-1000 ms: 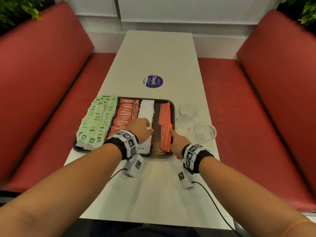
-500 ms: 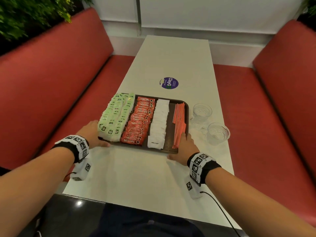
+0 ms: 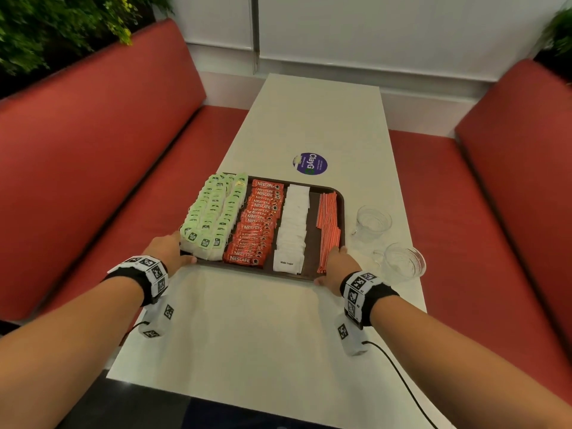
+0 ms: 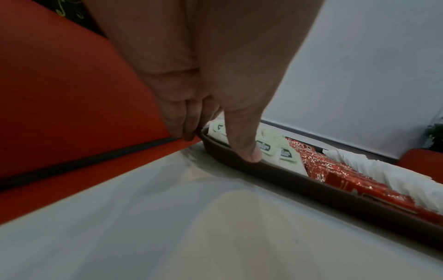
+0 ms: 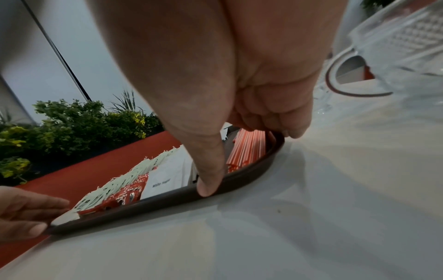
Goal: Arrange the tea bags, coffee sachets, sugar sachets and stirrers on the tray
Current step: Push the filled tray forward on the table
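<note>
The brown tray point(image 3: 263, 270) lies on the white table point(image 3: 263, 329). It holds rows of green tea bags point(image 3: 213, 212), red coffee sachets point(image 3: 258, 224), white sugar sachets point(image 3: 292, 224) and orange stirrers point(image 3: 328, 224). My left hand point(image 3: 168, 252) grips the tray's near-left corner. In the left wrist view its thumb point(image 4: 244, 147) lies over the tray's rim point(image 4: 299, 181) and the fingers curl at the corner's outer edge. My right hand point(image 3: 335, 267) grips the near-right corner, thumb point(image 5: 210, 181) on the rim point(image 5: 155, 204), fingers curled round the side by the stirrers point(image 5: 249, 149).
Two glass cups point(image 3: 373, 219) point(image 3: 405, 261) stand just right of the tray, close to my right hand. A round purple sticker point(image 3: 309, 163) lies beyond the tray. Red benches point(image 3: 108, 168) flank the table, with plants point(image 3: 46, 29) behind the left one.
My left hand has left the sugar sachets and moved to the tray's near-left corner, where it now grips the rim. The right hand stays at the near-right corner.
</note>
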Tool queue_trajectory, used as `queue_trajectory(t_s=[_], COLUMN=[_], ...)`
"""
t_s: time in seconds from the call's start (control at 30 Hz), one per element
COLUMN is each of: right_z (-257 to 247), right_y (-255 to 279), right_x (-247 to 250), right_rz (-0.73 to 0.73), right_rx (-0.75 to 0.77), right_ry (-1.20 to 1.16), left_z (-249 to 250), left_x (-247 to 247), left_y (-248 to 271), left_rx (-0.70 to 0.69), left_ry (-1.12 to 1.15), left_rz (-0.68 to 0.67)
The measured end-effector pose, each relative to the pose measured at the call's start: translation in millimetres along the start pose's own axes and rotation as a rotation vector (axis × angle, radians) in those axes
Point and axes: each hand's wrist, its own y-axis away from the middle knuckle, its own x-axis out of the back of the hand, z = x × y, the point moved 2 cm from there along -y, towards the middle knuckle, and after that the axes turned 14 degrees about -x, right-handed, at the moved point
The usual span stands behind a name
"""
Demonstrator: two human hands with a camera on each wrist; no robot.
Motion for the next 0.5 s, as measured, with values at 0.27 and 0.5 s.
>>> queue_trajectory(t_s=[0.27,0.5], right_z=[-42,-59], right_y=[-40,-74], right_x=[27,40], right_rz=[-0.014,-0.010], right_rx=[-0.082,-0.132], right_ry=[0.056,0.086], left_z=[3,10], left_x=[16,28], left_y=[-61,-108], left_rx=[-0.039,-0.055], left_ry=[-0.051,-0.080], left_rz=[-0.029,-0.049])
